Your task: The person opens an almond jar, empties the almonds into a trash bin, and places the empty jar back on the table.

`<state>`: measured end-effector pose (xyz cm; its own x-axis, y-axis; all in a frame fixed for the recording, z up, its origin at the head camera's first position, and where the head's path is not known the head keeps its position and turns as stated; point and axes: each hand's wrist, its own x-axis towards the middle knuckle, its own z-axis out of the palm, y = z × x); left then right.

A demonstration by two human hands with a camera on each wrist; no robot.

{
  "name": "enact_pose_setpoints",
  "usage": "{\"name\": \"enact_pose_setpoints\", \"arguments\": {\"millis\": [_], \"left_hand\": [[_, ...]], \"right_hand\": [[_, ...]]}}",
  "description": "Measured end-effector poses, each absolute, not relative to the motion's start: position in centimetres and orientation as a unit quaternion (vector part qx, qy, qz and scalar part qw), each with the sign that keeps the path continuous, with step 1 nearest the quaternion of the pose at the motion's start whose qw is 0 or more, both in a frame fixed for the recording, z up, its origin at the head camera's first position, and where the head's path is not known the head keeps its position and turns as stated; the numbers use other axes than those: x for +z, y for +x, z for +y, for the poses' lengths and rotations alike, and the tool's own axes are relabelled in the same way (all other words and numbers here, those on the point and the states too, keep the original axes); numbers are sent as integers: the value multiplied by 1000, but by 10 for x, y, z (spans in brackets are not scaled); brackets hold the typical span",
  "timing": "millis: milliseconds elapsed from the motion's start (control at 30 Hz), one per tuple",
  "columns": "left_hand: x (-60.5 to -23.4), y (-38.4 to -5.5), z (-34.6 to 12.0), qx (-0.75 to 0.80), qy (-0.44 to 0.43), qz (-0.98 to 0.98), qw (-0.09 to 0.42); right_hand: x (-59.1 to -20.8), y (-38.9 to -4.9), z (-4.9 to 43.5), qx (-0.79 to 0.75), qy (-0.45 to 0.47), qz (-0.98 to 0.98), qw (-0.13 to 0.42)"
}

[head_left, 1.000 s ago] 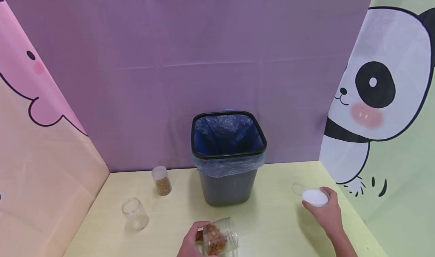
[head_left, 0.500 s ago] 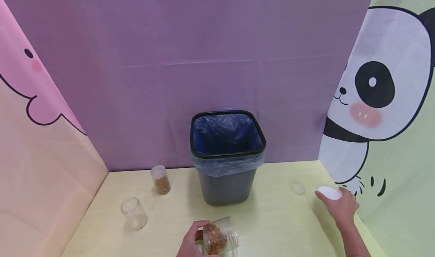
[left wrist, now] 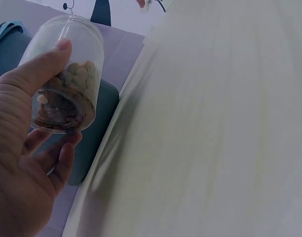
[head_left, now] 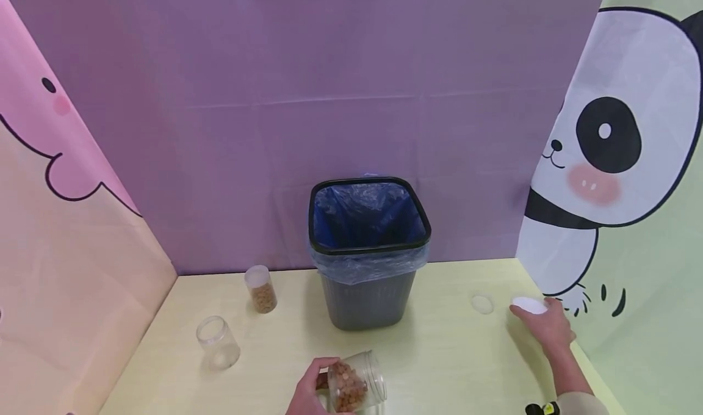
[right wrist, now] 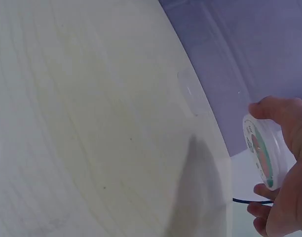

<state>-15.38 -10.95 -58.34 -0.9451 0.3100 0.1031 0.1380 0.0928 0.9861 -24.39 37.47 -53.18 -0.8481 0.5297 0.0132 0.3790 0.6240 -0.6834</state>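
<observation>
My left grip (head_left: 307,393): curled round the tilted jar (head_left: 371,371) of brown pieces (head_left: 349,388), held as a second ago | my right grip (head_left: 551,329): pinching the white lid (head_left: 529,305), shifted right since then | clear disc (head_left: 483,304): on the desk (head_left: 445,354), left of my right grip, now farther from the lid

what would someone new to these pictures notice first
Probably the big drawn panda on the right-hand wall, then the grey bin with its blue liner towards the back of the table. In front, the left hand grips a tipped clear jar with brown pieces inside; off to the right, the right hand holds a white lid.
</observation>
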Motion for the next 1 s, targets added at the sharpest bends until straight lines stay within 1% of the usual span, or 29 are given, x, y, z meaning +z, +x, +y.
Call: {"name": "enact_pose_setpoints", "arguments": {"millis": [100, 267, 333, 833, 1000], "left_hand": [[-582, -152, -109, 648, 154, 743, 58], [-580, -149, -108, 644, 162, 746, 45], [-579, -148, -107, 644, 162, 747, 44], [-581, -146, -110, 625, 150, 765, 41], [-581, -145, -109, 622, 143, 769, 46]], "right_hand": [[-534, -246, 374, 326, -256, -904, 102], [-539, -248, 375, 264, -261, -921, 121], [-540, -249, 376, 252, -256, -926, 119], [-540, -260, 379, 252, -197, -947, 38], [-543, -260, 380, 254, -194, -947, 15]]}}
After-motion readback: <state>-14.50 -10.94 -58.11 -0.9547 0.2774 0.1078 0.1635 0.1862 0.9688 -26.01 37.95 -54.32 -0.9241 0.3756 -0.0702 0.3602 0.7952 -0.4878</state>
